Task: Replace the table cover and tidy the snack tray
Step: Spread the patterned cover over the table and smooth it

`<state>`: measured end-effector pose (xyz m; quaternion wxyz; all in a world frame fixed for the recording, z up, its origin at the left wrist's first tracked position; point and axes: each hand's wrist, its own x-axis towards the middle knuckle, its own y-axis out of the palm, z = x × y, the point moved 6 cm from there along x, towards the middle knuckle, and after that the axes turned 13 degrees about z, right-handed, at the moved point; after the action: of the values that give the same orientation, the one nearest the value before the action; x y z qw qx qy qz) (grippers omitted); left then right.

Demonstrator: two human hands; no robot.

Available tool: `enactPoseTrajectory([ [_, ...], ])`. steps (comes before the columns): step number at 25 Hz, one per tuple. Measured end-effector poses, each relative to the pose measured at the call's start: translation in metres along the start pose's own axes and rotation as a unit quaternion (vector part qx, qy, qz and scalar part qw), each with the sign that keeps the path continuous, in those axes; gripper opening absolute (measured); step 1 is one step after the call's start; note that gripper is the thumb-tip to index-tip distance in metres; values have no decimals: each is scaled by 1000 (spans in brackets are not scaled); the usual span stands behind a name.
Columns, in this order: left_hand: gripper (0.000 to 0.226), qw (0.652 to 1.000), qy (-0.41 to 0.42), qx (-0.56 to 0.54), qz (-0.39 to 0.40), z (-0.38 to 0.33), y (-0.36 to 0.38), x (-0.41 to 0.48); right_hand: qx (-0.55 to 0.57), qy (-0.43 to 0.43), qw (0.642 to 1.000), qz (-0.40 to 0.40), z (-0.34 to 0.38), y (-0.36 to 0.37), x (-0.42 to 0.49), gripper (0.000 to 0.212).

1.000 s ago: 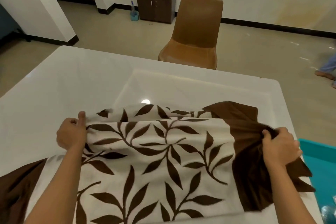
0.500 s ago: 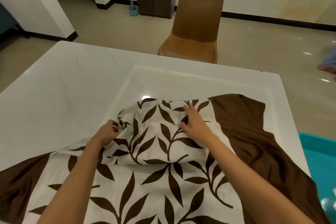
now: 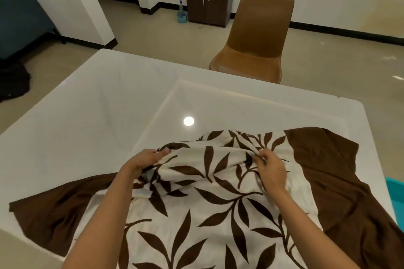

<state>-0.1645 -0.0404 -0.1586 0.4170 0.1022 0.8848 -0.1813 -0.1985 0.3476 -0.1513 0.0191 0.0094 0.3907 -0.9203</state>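
Note:
A white table cover [image 3: 209,199] with brown leaf print and plain brown side panels lies bunched on the near half of the white table [image 3: 98,111]. My left hand [image 3: 146,158] pinches the folded far edge of the cover on its left side. My right hand [image 3: 271,168] pinches a gathered fold of the same edge to the right. The cloth between my hands is raised and wrinkled. No snack tray is in view.
A brown chair [image 3: 255,39] stands at the table's far side. Behind it a dark wooden cabinet [image 3: 208,4] sits against the wall, with a blue bucket [image 3: 181,16] beside it. A teal bin [image 3: 395,201] shows at the right edge. A black bag [image 3: 13,81] lies on the floor at left.
My hands came in from the cover's outer sides to its middle. The right hand went from lying flat on the cloth to pinching a fold, and the far edge now sits bunched higher.

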Motion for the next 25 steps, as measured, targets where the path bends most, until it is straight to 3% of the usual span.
enactPoseTrajectory([
  [3,65,997,53,-32,-44,-11,-16,-2,-32,24,999,-19,-12,-27,-5,8],
  [8,53,935,146,-118,-300,-29,-83,-32,-47,135,985,-102,-50,-74,-33,13],
  [10,50,929,124,-15,-347,-18,-97,-42,-126,205,971,0,-66,-76,-45,11],
  [11,46,929,88,45,-357,-9,-95,-42,-180,261,945,79,-72,-72,-50,8],
  [13,37,919,22,140,-368,4,-84,-40,-248,343,895,142,-72,-71,-50,33],
  [15,40,911,40,203,-357,0,-66,-31,-239,253,936,44,-40,-75,-26,45],
  [17,56,942,106,159,-275,-14,-41,-16,-127,105,986,-21,3,-68,6,48],
  [18,63,959,109,133,-227,-19,-29,-8,-55,57,997,4,22,-56,23,47],
  [20,67,969,56,192,-147,-23,-8,6,0,30,990,137,49,-21,50,51],
  [22,55,960,18,260,-100,-17,0,12,-73,67,948,302,51,13,62,67],
  [24,43,965,24,224,-137,-14,-15,1,-221,84,895,379,45,24,65,54],
  [25,39,962,37,184,-199,-12,-31,-10,-234,80,903,351,44,17,71,43],
])
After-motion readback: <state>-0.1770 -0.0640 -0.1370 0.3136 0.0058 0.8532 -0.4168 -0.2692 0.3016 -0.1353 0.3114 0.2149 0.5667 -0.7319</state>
